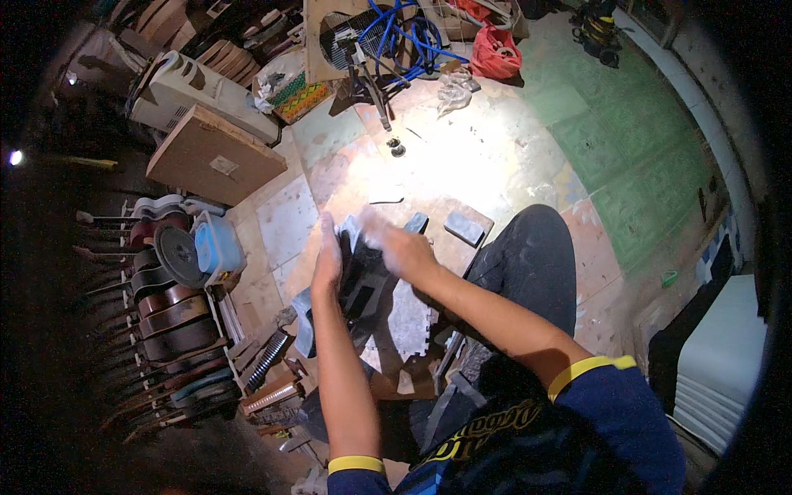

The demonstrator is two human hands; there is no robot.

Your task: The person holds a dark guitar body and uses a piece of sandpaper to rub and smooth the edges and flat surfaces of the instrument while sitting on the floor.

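Observation:
A dark, flat-sided object (360, 268) is held over my lap; its kind is unclear. My left hand (327, 257) grips its left side, fingers long and close together, thumb hidden. A pale bluish-white patch (349, 234) shows at its far end, between the hands. Just right of that end is my right hand (402, 248), its fingers smeared by motion, so I cannot tell what they hold. Beyond this hand are a small grey block (417, 222) and a larger grey block (464, 227). Ahead, a thin black bent rod (386, 201) lies on the floor.
Guitar-like instruments (177, 318) stand racked at the left beside a blue tub (218, 246). A brown wooden box (216, 157) is farther off. Blue hose (421, 41) and a red bag (496, 51) lie at the far side. Near my left knee are a coiled spring (268, 360) and tools.

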